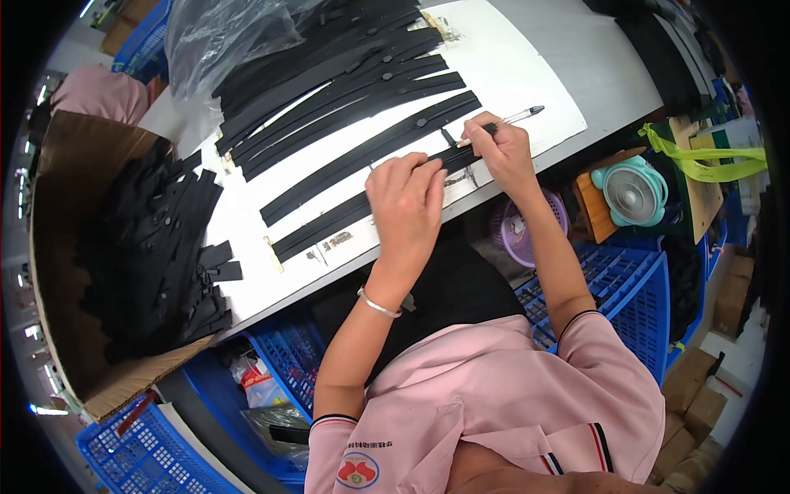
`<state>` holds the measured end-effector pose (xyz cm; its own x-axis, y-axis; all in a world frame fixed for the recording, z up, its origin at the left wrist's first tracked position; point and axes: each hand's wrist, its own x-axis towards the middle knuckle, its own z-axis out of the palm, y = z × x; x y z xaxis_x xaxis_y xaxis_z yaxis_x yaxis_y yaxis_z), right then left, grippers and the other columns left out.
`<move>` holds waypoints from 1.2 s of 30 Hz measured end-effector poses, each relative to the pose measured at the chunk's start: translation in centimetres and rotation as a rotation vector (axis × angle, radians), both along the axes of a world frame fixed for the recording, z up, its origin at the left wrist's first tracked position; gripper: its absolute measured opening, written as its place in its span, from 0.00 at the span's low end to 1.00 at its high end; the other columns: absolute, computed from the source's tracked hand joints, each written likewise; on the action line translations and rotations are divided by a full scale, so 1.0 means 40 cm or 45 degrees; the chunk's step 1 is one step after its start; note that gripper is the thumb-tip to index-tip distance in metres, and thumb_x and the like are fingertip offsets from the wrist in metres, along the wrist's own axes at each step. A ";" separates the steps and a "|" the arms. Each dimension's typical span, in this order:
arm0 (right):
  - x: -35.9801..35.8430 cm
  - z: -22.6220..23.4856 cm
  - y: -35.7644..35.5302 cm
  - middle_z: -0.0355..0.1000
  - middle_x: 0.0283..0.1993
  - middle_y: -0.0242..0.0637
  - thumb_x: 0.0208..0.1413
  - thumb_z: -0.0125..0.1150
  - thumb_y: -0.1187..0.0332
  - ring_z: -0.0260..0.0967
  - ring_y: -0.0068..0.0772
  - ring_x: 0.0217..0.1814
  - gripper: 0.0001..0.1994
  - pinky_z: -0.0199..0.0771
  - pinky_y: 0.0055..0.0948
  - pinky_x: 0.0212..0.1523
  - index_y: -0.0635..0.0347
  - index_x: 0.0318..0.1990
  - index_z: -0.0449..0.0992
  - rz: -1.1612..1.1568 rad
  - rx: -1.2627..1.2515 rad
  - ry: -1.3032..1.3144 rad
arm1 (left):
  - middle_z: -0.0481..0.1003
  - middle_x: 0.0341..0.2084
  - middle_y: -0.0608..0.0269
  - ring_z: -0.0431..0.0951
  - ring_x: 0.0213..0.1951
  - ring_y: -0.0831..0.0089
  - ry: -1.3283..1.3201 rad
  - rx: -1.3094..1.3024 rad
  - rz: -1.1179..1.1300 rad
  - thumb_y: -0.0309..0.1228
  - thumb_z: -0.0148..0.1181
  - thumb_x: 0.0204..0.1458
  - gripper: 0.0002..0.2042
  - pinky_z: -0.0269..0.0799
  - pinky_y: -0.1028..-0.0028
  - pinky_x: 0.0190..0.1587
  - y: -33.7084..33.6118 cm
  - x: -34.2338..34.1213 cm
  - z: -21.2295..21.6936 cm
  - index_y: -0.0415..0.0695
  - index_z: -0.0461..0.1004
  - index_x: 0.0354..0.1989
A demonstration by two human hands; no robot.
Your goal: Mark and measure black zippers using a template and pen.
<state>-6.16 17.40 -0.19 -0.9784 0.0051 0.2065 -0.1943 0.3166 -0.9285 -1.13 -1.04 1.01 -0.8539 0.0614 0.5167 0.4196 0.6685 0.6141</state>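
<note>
Under my hands a black fabric strip [329, 228] lies along the near edge of a white board [502, 49]. My left hand [406, 202] has its fingers bent and together, holding that strip down near its middle. To the right, my right hand [504, 155] grips a pen [522, 114] with a clear barrel, slanted over the strip's right part. The pen's writing end is mostly behind the fingers. Just beyond, another black strip [354, 165] with a small round button lies parallel. Several more black strips [329, 90] are laid side by side farther back.
At left stands a cardboard box [62, 247] beside heaped black strips [152, 255]. Clear plastic sheeting [222, 49] covers the back left. Below the table are blue baskets [625, 296] and a purple basket [527, 235]. A small turquoise fan [631, 191] stands at right.
</note>
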 end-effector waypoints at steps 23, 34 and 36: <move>-0.001 0.013 -0.013 0.79 0.29 0.35 0.62 0.61 0.71 0.67 0.22 0.19 0.12 0.63 0.25 0.22 0.72 0.28 0.77 -0.004 0.077 0.140 | 0.77 0.52 0.56 0.66 0.68 0.51 -0.125 -0.053 0.004 0.27 0.69 0.52 0.04 0.40 0.40 0.73 0.049 -0.063 -0.030 0.43 0.78 0.30; -0.002 0.001 -0.016 0.77 0.27 0.35 0.62 0.62 0.71 0.65 0.20 0.19 0.12 0.62 0.26 0.21 0.72 0.27 0.76 0.007 0.084 0.220 | 0.78 0.52 0.56 0.66 0.67 0.51 -0.147 -0.053 0.049 0.26 0.69 0.51 0.05 0.39 0.40 0.73 0.059 -0.056 -0.029 0.43 0.78 0.29; -0.002 -0.001 -0.011 0.77 0.26 0.35 0.61 0.63 0.71 0.64 0.19 0.19 0.12 0.61 0.26 0.21 0.72 0.27 0.76 -0.003 -0.001 0.187 | 0.78 0.52 0.56 0.66 0.67 0.51 -0.147 -0.051 0.046 0.26 0.69 0.51 0.05 0.39 0.40 0.72 0.060 -0.057 -0.029 0.43 0.77 0.29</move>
<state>-6.25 16.94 -0.24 -0.9377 0.0076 0.3473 -0.3272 0.3165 -0.8904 -3.40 1.35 -0.16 -0.9096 0.0478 0.4128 0.3228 0.7069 0.6294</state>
